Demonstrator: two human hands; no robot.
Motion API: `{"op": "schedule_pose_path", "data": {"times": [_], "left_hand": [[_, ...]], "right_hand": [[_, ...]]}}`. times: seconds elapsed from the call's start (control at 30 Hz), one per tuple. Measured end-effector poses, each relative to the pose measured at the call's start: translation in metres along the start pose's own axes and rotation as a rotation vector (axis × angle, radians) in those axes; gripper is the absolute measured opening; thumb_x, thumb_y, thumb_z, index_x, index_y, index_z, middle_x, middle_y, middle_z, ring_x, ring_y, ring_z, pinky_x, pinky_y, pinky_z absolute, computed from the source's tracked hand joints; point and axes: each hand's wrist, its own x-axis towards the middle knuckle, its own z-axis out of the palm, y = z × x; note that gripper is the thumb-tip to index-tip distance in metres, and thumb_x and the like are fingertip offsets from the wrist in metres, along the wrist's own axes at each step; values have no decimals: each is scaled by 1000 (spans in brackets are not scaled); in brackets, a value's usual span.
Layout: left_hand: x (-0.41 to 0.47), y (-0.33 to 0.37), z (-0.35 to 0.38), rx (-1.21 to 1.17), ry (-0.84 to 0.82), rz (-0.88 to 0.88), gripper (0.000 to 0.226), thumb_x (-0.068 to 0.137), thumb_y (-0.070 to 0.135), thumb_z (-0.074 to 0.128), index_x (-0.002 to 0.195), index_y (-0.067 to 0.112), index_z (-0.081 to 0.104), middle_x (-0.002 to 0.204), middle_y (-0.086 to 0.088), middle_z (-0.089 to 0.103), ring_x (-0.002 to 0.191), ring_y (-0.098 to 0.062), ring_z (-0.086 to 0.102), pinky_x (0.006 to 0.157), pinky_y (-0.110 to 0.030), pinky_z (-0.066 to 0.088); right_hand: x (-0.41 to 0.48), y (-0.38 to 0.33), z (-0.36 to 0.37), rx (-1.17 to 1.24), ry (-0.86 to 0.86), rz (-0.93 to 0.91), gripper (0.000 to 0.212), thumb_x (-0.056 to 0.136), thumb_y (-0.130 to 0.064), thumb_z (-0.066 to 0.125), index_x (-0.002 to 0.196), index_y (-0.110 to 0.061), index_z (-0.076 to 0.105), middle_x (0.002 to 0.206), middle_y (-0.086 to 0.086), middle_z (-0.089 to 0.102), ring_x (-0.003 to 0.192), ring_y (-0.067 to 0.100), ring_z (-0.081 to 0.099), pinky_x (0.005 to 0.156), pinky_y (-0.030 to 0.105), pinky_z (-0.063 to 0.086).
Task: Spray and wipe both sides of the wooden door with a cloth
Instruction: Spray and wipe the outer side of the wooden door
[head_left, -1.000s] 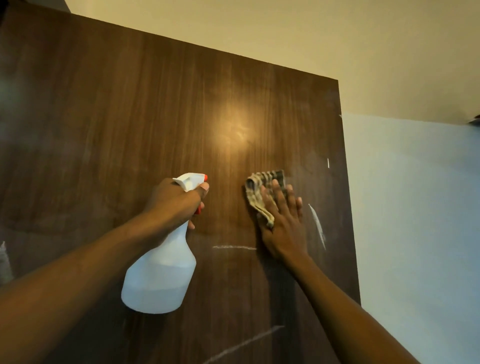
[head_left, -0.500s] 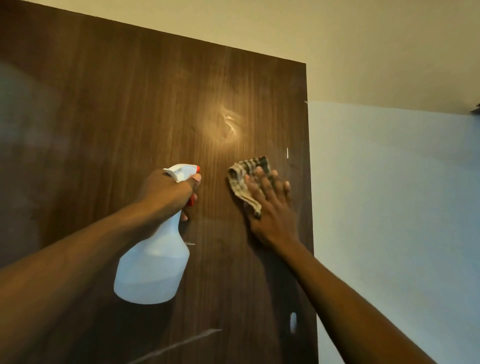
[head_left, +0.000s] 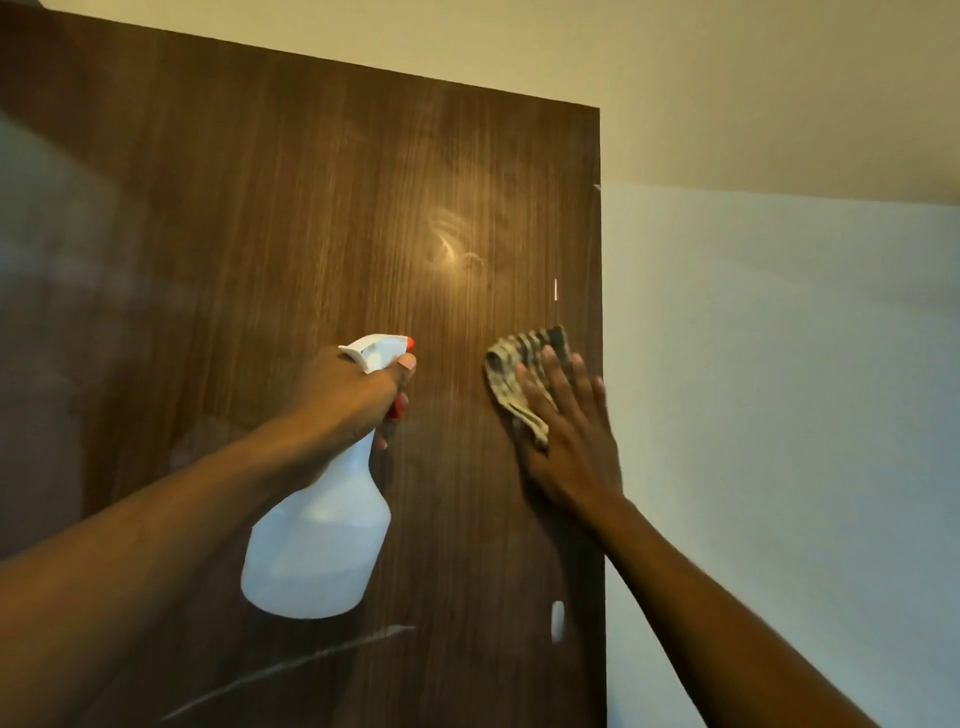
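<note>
Left hand (head_left: 345, 397) gripping a white spray bottle (head_left: 322, 540) with fingers curled round its neck, right hand (head_left: 569, 441) pressing a checked cloth (head_left: 519, 374) with flat, spread fingers near the wooden door (head_left: 260, 234) right edge, pale wall (head_left: 779, 389) beside

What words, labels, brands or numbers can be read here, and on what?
None. The white spray bottle in the left hand shows no label on the side in view; the checked cloth under the right hand bears only a pattern; the wooden door has pale streaks, not letters.
</note>
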Motion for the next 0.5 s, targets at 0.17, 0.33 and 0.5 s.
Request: {"op": "schedule_pose_path", "data": {"times": [0.17,0.33,0.5], "left_hand": [[-22,-12,8,-4,0,-48,25,90,42,54,86,18,48,75,3,52,66,-14,52,55,-19,42],[-33,-31,23,-61,-39,-45,18,91,38,55,94,20,59,74,0,61,62,-17,59,51,-25,45],[-52,-45,25,-142,-97,-126,36,89,39,55,107,8,60,80,-3,63,67,-20,60,49,-25,47]], "right_hand": [[-9,19,-9,141,29,363,67,98,-61,22,153,-39,-11,167,-1,-2,154,22,-7,124,54,6],[-9,-25,1,110,-69,197,71,99,-57,24,158,-31,-6,167,3,-11,153,26,-16,124,53,-2],[-111,-12,13,-1,-45,15,67,99,-44,42,158,-22,21,168,4,3,154,30,0,123,52,7]]}}
